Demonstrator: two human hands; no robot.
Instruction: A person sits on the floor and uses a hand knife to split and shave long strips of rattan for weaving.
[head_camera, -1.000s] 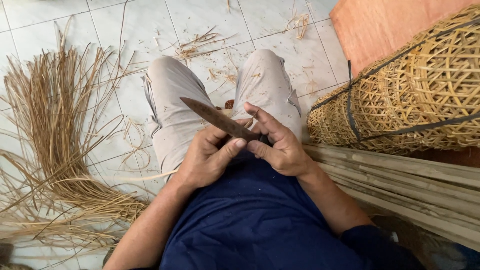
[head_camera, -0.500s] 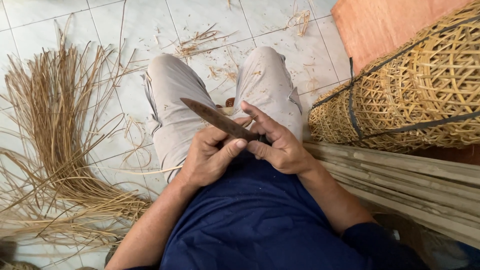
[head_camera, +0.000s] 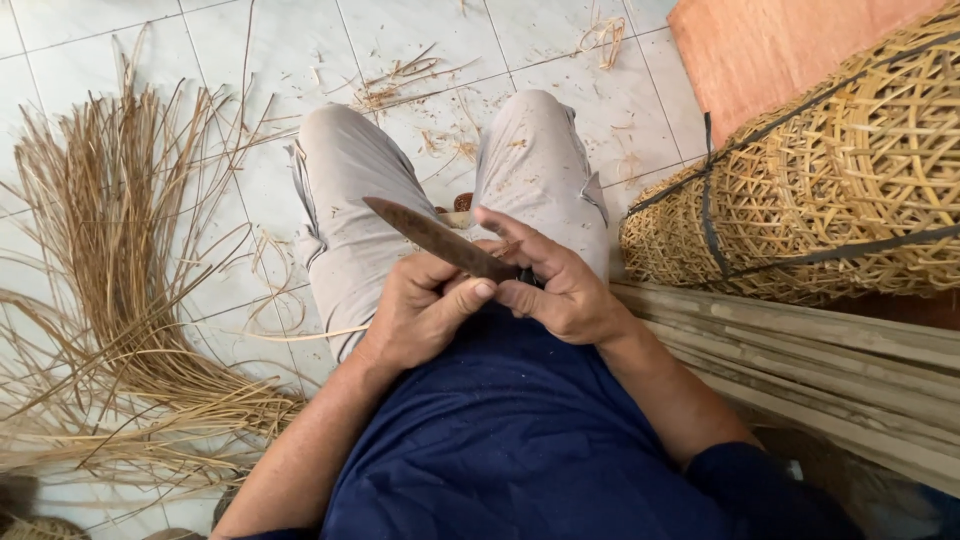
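Observation:
I sit on a tiled floor with my knees up, both hands together over my lap. My right hand (head_camera: 565, 292) is closed around the handle end of a long dark knife (head_camera: 430, 236) whose blade points up and to the left. Below the blade, my left hand (head_camera: 412, 322) presses its thumb against it and pinches a thin pale cane strip (head_camera: 300, 335) that trails off to the left. Where the strip meets the blade is hidden by my fingers.
A big loose pile of thin cane strips (head_camera: 110, 300) fans over the floor at the left. Stacked woven baskets (head_camera: 830, 190) lie at the right above a bundle of long bamboo slats (head_camera: 820, 350). An orange board (head_camera: 770, 50) stands behind. Shavings litter the tiles.
Hands and knife stay almost where they were; the right hand's fingers shift slightly along the handle end.

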